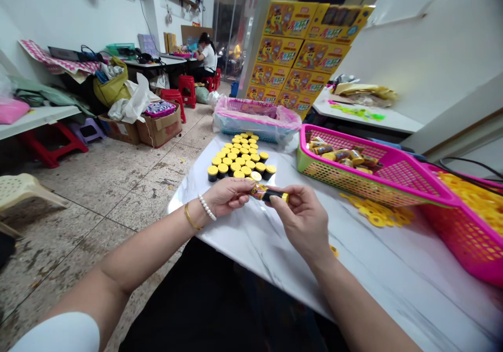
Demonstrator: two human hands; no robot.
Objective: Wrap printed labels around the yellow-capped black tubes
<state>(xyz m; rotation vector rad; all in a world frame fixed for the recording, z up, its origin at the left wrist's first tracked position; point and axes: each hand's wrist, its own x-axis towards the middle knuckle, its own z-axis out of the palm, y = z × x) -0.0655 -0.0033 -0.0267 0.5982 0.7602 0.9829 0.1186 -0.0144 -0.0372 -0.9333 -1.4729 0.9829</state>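
Note:
Between my hands lies a small black tube (268, 194) with a printed, colourful wrapper at its left part and a yellow end at its right. My left hand (230, 195), wearing a white bead bracelet and a gold bangle, pinches the wrapper end. My right hand (302, 218) grips the dark body near the yellow end, thumb on top. Just beyond them, black containers with yellow lids (239, 155) stand upright in close rows on the marble-patterned table (251, 242). One nearby lid (255, 176) looks whitish.
On the right, a pink-and-green basket (353, 176) holds wrapped tubes. Flat yellow plastic pieces (377, 210) lie beside it; another pink basket (463, 242) holds more. A plastic-lined basket (257, 119) stands at the back before stacked yellow boxes (291, 53). A person (206, 56) sits far off.

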